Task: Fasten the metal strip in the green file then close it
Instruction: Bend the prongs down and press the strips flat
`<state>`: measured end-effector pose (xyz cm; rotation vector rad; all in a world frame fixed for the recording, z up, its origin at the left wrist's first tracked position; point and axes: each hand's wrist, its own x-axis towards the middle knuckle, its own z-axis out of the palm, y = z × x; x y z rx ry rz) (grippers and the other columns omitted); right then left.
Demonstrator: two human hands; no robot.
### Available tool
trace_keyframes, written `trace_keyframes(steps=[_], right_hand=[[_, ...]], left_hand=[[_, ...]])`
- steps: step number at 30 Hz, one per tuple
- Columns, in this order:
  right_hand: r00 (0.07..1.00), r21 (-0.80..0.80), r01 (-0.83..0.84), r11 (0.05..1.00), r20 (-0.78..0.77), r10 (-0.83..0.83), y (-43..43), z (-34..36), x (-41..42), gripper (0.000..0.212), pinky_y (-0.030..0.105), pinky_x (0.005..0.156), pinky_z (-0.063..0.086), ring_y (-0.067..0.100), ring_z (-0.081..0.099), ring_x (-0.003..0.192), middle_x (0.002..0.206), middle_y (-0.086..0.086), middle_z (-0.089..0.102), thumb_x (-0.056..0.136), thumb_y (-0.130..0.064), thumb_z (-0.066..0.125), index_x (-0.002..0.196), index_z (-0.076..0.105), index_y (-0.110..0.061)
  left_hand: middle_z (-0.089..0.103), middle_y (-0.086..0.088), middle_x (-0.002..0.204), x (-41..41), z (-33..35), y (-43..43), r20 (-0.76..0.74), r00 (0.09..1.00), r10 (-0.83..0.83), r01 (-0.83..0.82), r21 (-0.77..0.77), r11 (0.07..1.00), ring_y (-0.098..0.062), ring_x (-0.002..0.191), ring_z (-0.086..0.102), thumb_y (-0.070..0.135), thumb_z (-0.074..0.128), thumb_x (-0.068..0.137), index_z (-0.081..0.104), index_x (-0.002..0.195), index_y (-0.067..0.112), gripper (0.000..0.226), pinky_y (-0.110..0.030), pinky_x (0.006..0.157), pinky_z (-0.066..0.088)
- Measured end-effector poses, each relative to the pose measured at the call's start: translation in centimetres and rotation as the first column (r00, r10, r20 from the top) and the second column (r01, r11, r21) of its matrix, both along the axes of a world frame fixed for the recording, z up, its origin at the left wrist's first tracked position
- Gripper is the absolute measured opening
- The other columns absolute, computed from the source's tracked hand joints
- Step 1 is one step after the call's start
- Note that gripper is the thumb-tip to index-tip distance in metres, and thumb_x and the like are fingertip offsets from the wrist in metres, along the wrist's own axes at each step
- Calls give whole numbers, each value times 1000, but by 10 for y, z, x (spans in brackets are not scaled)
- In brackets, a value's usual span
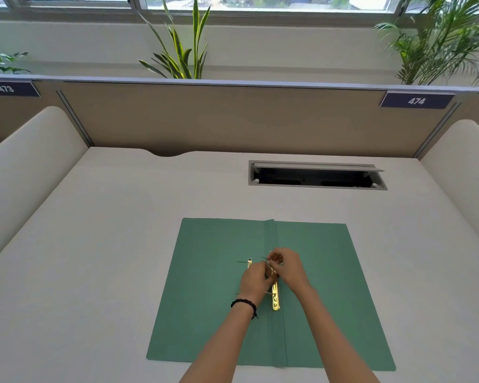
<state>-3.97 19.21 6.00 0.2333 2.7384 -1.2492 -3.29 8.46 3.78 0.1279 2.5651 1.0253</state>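
Note:
The green file (324,286) lies open and flat on the white desk, its spine fold running away from me down the middle. A gold metal strip (275,298) rests along the spine. My left hand (253,281) and my right hand (289,268) meet over the strip's far end, fingertips pinched on it and on thin metal prongs. A second small gold piece (249,262) pokes out on the left flap just beyond my left hand. The strip's far end is hidden by my fingers.
A rectangular cable hatch (317,175) stands open in the desk (108,244) behind the file on the right. Cream side dividers rise at left (25,167) and right (462,167). A tan partition with plants behind it closes the back.

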Motion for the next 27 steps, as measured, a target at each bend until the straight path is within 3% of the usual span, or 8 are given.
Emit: trace_keyframes(steps=[4,8,11,13,16,19,23,27], right_hand=[[998,-5,42,999,-51,-42,6,-1,-5,5,33,67,50,19,58,66,71,9,65,78,2,64,76,66,-2],[997,-46,70,996,-34,-72,12,-1,-9,15,25,58,48,18,60,60,60,2,60,77,3,66,68,61,-8],[999,-25,36,999,-19,-37,12,-1,-13,26,34,63,53,26,65,65,68,15,66,75,4,66,62,54,-15],[1000,20,-6,1000,-14,6,11,-1,-16,30,34,65,53,27,66,68,70,15,67,75,3,66,61,52,-18],[997,99,-72,992,-19,74,10,-1,-20,15,31,64,51,19,62,65,70,9,68,74,1,67,68,62,-11],[988,143,-155,978,-2,157,11,0,-25,9,31,69,52,16,62,70,78,8,72,75,-1,66,80,70,-7],[957,212,-291,933,63,284,14,5,-34,11,27,69,49,17,61,73,85,10,73,76,0,65,86,70,-4],[945,221,-322,921,134,298,19,9,-44,12,38,71,54,30,67,77,81,19,72,70,11,63,76,66,1]], left_hand=[[44,7,61,5,-3,-1,22,999,25,-25,6,1000,-21,67,46,30,64,83,34,60,25,39,-29,56,30],[43,12,58,4,0,-2,51,999,0,0,6,1000,-19,66,47,32,68,81,36,60,25,39,-21,52,29],[44,10,56,-1,7,-3,95,995,-23,24,-15,1000,-20,58,47,32,71,79,37,58,24,41,-28,58,38],[46,7,54,-4,12,-3,136,990,-33,35,-18,999,-14,48,45,32,72,79,39,60,21,39,-32,64,45],[54,-2,53,-8,19,-2,178,983,-54,63,-46,997,-13,43,48,32,72,79,41,60,18,39,-34,67,53],[67,-20,66,-11,23,0,210,975,-69,82,-53,995,-15,42,52,29,72,80,43,55,15,40,-34,69,56],[63,-18,59,-12,25,2,248,967,-64,78,-47,996,-16,43,53,23,72,81,42,53,12,42,-37,71,58],[71,-29,83,-13,28,4,287,956,-57,72,-45,996,-19,45,55,21,70,83,44,53,9,41,-35,66,57]])
